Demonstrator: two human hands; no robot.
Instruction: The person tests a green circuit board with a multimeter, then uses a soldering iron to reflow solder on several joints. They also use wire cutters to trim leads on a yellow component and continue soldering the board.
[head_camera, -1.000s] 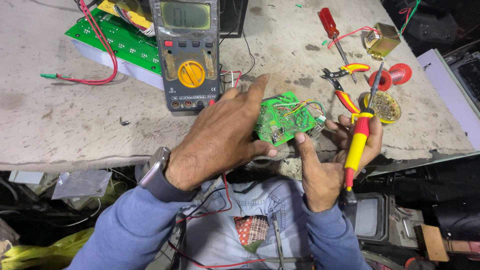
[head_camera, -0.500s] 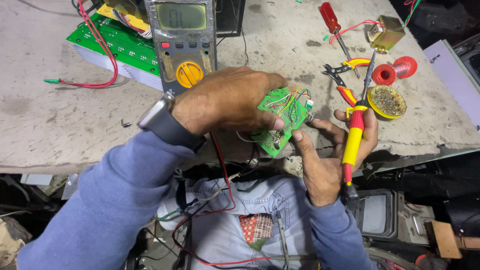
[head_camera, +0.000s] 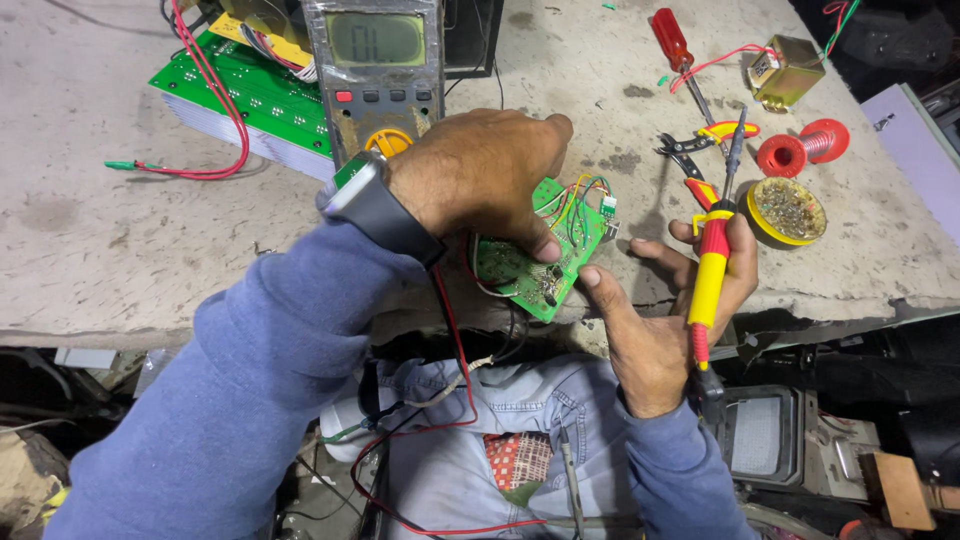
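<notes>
Left hand (head_camera: 480, 175) now lies further over the board (head_camera: 545, 250), clamping it below the meter (head_camera: 378, 70); right hand (head_camera: 670, 300) grips the iron (head_camera: 708, 275), thumb seemingly touching the board's edge.

A: How much of the small circuit board (head_camera: 545, 255) shows?
B: Its ten o'clock half is hidden under the left hand (head_camera: 480, 175), which also covers the meter's (head_camera: 378, 75) dial and sockets.
A: And the meter's top?
B: Cut off at twelve o'clock, like the large green board (head_camera: 235, 90).
</notes>
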